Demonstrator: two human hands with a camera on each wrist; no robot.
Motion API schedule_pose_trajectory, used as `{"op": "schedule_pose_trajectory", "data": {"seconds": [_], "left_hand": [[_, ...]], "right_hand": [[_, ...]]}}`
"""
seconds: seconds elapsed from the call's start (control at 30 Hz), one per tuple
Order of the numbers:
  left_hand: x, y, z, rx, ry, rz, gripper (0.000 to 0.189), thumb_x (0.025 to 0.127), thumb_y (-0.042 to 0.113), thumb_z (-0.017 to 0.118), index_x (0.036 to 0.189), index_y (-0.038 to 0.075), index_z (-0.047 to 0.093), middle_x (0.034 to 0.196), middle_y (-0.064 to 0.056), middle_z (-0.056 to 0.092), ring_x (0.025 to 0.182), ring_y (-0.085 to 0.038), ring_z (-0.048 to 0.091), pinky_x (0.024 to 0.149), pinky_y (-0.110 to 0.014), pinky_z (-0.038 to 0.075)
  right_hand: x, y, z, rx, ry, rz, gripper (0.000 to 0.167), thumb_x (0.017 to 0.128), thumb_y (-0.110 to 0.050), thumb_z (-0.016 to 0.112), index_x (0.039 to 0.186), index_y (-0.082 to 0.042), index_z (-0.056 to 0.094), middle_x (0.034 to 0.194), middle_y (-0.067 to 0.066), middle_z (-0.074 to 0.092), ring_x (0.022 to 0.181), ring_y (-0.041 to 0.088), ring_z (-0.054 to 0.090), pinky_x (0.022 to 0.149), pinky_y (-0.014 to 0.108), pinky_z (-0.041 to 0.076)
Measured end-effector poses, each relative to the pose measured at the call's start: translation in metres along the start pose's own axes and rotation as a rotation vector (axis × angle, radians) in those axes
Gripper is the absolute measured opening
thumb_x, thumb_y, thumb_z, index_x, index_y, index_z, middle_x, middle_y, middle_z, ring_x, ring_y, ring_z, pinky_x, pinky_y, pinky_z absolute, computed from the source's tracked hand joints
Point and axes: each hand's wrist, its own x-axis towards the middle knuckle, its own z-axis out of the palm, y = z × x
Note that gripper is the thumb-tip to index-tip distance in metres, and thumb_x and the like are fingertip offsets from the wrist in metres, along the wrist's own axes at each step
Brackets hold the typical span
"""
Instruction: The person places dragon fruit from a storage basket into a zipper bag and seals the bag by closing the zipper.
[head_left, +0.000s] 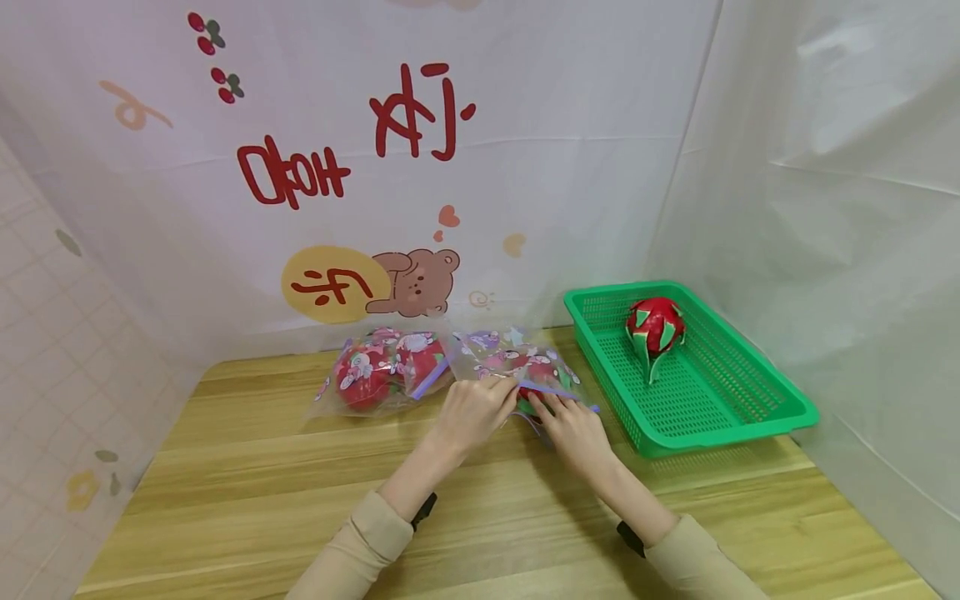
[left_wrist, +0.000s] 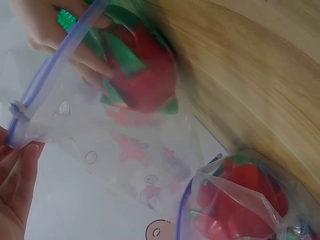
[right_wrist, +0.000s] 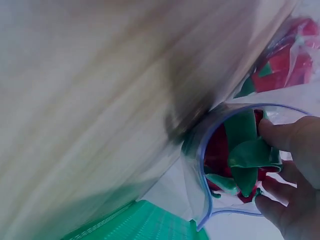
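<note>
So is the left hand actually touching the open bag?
Touching: the left wrist view shows the left hand pinching the open bag at one end of its purple strip.

On the table (head_left: pixel 300 483), a basket (head_left: pixel 697 408) stands at far right, a dragon fruit (head_left: pixel 656 327) in it; left of it is a bag (head_left: pixel 517 346) holding fruit (left_wrist: pixel 152 82), and farther left a second bag (head_left: pixel 382 367).

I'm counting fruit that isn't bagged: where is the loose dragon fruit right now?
In the head view, the loose dragon fruit sits at the right, inside the green basket, toward its far end, right of the open zip bag.
</note>
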Motion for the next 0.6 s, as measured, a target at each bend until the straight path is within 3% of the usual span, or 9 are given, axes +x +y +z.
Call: {"op": "schedule_pose_trajectory", "data": {"seconds": [0.1, 0.23, 0.4, 0.6], "left_hand": [[0.002, 0.002, 0.000, 0.007, 0.007, -0.010, 0.010, 0.084, 0.013, 0.069, 0.091, 0.009, 0.074, 0.080, 0.000, 0.075, 0.053, -0.007, 0.064, 0.044, -0.018, 0.045], [0.002, 0.002, 0.002, -0.004, 0.005, -0.043, 0.012, 0.084, 0.014, 0.069, 0.093, 0.009, 0.075, 0.080, 0.000, 0.075, 0.050, -0.008, 0.062, 0.042, -0.018, 0.044], [0.001, 0.000, 0.003, -0.036, -0.017, -0.082, 0.013, 0.086, 0.015, 0.069, 0.096, 0.009, 0.074, 0.082, -0.001, 0.075, 0.054, -0.010, 0.066, 0.045, -0.018, 0.047], [0.000, 0.000, 0.004, -0.063, -0.012, -0.076, 0.014, 0.085, 0.013, 0.068, 0.097, 0.008, 0.074, 0.083, -0.001, 0.075, 0.057, -0.010, 0.067, 0.046, -0.019, 0.048]], "right_hand": [[0.001, 0.004, 0.004, 0.004, -0.003, 0.002, 0.047, 0.078, -0.007, 0.073, 0.123, -0.014, 0.064, 0.113, 0.009, 0.069, 0.084, 0.026, 0.069, 0.063, 0.035, 0.057], [-0.005, 0.007, 0.006, 0.005, 0.058, -0.041, 0.043, 0.076, -0.016, 0.076, 0.117, -0.013, 0.068, 0.116, 0.009, 0.069, 0.087, 0.026, 0.069, 0.056, 0.034, 0.056], [-0.010, 0.005, 0.001, 0.042, 0.156, -0.108, 0.031, 0.077, -0.011, 0.069, 0.107, -0.005, 0.072, 0.112, 0.011, 0.071, 0.097, 0.025, 0.069, 0.064, 0.033, 0.058], [-0.009, 0.000, -0.003, 0.001, 0.082, -0.095, 0.029, 0.080, -0.003, 0.063, 0.108, -0.003, 0.071, 0.114, 0.012, 0.070, 0.098, 0.024, 0.069, 0.067, 0.031, 0.058]]}}
